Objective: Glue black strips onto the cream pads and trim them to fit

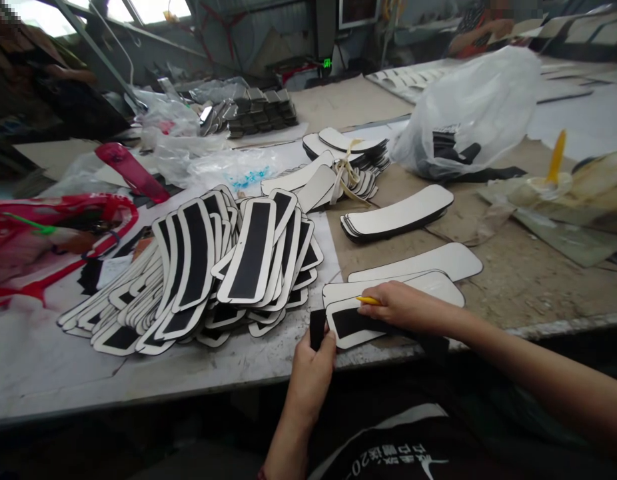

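At the table's near edge, my left hand (pixel 311 370) pinches a small black strip (pixel 317 329) between thumb and fingers. My right hand (pixel 396 305) is closed around a slim yellow tool (pixel 369 301), whose pointed end sticks out to the left; the rest of it is hidden. That hand rests over a curved white panel (pixel 344 341) with a black strip (pixel 351 323) lying along it. Beneath and behind are more plain white panels (pixel 413 263). Left of my hands spreads a big overlapping pile of white panels with black strips on them (pixel 247 253).
A stack of plain curved panels (pixel 398 212) and a tied bundle (pixel 356 150) lie farther back. A clear plastic bag (pixel 478 107) holds black pieces. Another yellow stick (pixel 557 157) stands in a stained container at right. A red bag (pixel 108 207) lies left. Other people are behind.
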Demonstrator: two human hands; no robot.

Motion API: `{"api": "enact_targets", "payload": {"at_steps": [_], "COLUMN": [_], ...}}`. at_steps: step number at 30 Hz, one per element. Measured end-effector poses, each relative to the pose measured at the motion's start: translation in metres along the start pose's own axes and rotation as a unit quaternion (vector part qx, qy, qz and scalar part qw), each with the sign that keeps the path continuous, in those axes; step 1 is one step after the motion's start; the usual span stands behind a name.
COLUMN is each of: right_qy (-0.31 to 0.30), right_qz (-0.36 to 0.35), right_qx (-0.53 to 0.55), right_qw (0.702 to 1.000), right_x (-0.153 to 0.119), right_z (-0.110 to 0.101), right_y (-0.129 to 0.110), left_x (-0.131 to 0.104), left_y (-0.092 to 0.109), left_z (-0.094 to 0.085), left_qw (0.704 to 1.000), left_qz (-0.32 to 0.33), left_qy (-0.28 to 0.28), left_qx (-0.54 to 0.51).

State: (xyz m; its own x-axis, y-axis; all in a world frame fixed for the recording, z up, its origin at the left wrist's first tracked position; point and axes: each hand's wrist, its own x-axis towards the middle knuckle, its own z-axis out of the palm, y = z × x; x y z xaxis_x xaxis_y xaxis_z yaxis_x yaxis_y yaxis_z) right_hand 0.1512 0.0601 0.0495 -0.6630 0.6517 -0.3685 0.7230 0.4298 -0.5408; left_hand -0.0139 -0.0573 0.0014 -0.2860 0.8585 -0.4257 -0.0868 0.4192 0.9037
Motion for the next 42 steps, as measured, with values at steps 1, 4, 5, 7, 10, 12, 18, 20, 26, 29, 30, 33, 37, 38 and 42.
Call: {"api": "enact_targets", "payload": {"at_steps": [1, 4, 5, 7, 10, 12, 18, 20, 26, 29, 30, 33, 37, 38, 42], "right_qy": [-0.002, -0.005, -0.005, -0.006, -0.005, -0.003, -0.001, 0.000, 0.001, 0.001, 0.003, 0.004, 0.006, 0.007, 0.005], "right_qz": [0.001, 0.003, 0.002, -0.001, -0.003, -0.004, -0.005, -0.010, -0.007, 0.001, 0.001, 0.005, 0.010, 0.012, 0.010], "right_qx": [-0.004, -0.019, -0.023, -0.029, -0.047, -0.060, -0.066, -0.065, -0.078, -0.084, -0.087, -0.096, -0.104, -0.105, -0.116], "right_qw": [1.000, 1.000, 1.000, 1.000, 0.999, 0.998, 0.998, 0.998, 0.997, 0.996, 0.996, 0.995, 0.995, 0.994, 0.993], "right_x": [0.001, 0.002, 0.003, 0.003, 0.003, 0.003, 0.004, 0.003, 0.004, 0.003, 0.003, 0.004, 0.006, 0.007, -0.005], "right_z": [0.000, 0.001, 0.002, 0.003, 0.004, 0.004, 0.005, 0.004, 0.003, 0.003, 0.003, 0.003, 0.004, 0.004, -0.003], "right_y": [0.000, 0.001, 0.002, 0.003, 0.003, 0.003, 0.003, 0.004, 0.004, 0.003, 0.002, 0.002, 0.001, 0.000, 0.003], "left_x": [0.000, 0.002, 0.002, 0.004, 0.007, 0.008, 0.006, 0.005, 0.003, 0.003, 0.004, 0.005, 0.007, 0.007, 0.006], "left_y": [0.001, 0.004, 0.005, 0.007, 0.010, 0.011, 0.013, 0.014, 0.016, 0.016, 0.015, 0.014, 0.011, 0.011, 0.010], "left_z": [0.000, 0.002, 0.003, 0.007, 0.012, 0.015, 0.019, 0.020, 0.020, 0.020, 0.020, 0.019, 0.019, 0.019, 0.018], "left_qw": [1.000, 1.000, 1.000, 0.999, 0.997, 0.996, 0.994, 0.993, 0.993, 0.994, 0.994, 0.994, 0.993, 0.993, 0.993], "left_qz": [-0.002, -0.007, -0.008, -0.011, -0.017, -0.019, -0.021, -0.019, -0.014, -0.012, -0.013, -0.015, -0.022, -0.024, -0.028], "left_qy": [0.001, 0.018, 0.029, 0.052, 0.079, 0.091, 0.109, 0.112, 0.109, 0.106, 0.104, 0.103, 0.108, 0.108, 0.103], "left_qx": [0.002, 0.006, 0.006, 0.004, 0.005, 0.007, 0.021, 0.026, 0.037, 0.040, 0.041, 0.041, 0.042, 0.043, 0.045]}}
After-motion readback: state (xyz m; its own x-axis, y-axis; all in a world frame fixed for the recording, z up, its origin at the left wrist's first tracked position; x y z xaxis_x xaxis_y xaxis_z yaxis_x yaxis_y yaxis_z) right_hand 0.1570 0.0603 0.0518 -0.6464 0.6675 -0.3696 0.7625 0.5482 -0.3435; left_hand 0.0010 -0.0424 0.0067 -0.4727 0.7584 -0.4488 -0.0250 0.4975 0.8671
